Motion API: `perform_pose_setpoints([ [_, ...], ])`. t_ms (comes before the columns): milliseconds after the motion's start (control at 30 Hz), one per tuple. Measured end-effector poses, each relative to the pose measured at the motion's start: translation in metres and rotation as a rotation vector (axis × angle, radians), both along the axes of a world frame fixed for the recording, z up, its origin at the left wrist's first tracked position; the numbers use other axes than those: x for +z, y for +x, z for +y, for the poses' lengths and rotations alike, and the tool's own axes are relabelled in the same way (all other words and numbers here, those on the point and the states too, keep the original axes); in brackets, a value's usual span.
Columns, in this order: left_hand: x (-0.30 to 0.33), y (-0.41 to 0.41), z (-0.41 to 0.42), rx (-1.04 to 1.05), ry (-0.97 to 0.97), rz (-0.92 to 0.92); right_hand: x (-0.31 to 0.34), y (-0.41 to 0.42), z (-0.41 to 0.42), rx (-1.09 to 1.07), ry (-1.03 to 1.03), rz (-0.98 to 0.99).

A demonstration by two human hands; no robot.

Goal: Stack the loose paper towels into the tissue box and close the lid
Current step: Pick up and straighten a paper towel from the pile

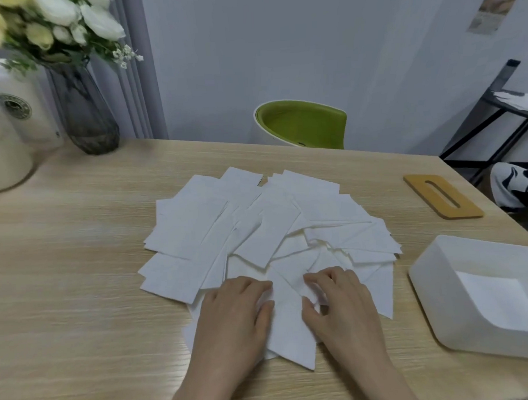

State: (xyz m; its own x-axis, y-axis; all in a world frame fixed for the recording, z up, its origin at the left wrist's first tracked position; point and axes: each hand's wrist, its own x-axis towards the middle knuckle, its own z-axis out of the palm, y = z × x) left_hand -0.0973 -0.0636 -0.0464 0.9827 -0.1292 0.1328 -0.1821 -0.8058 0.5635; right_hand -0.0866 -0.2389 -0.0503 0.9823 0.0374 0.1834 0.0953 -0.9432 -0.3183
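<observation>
Your left hand (234, 310) and right hand (336, 299) rest on the near edge of the fanned paper towels (258, 230) at the bench (78, 268) centre, each grip curled, pinching a sheet. The open tissue box (442, 298) sits at three o'clock, its wooden lid (442, 196) at two o'clock.

The tissue box (437, 307) runs off frame; the flowers (22, 26) look blurred.
</observation>
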Motion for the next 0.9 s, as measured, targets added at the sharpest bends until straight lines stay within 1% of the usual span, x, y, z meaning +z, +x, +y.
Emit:
perform_pose_setpoints([
  [200,0.0,0.0,-0.009,0.068,-0.007,-0.017,-0.003,-0.003,-0.001,-0.005,-0.001,-0.032],
  [300,0.004,0.001,-0.014,0.098,-0.086,-0.039,-0.001,-0.003,-0.005,-0.022,0.077,-0.062],
  [367,0.004,0.0,-0.019,0.103,-0.125,-0.018,0.0,-0.004,-0.006,-0.026,0.165,-0.089],
  [500,0.003,-0.001,-0.025,0.13,-0.183,0.091,-0.001,-0.01,-0.01,-0.011,0.281,-0.134],
  [567,0.004,0.002,-0.025,0.149,-0.287,0.186,-0.002,-0.014,-0.015,-0.011,0.348,-0.139],
  [667,0.006,0.007,-0.025,0.168,-0.51,0.307,-0.002,-0.023,-0.024,0.014,0.486,-0.145],
  [767,0.008,0.01,-0.024,0.203,-0.606,0.37,-0.003,-0.033,-0.031,0.044,0.531,-0.184],
  [900,0.011,0.012,-0.022,0.248,-0.687,0.436,-0.004,-0.04,-0.043,0.03,0.593,-0.217],
])
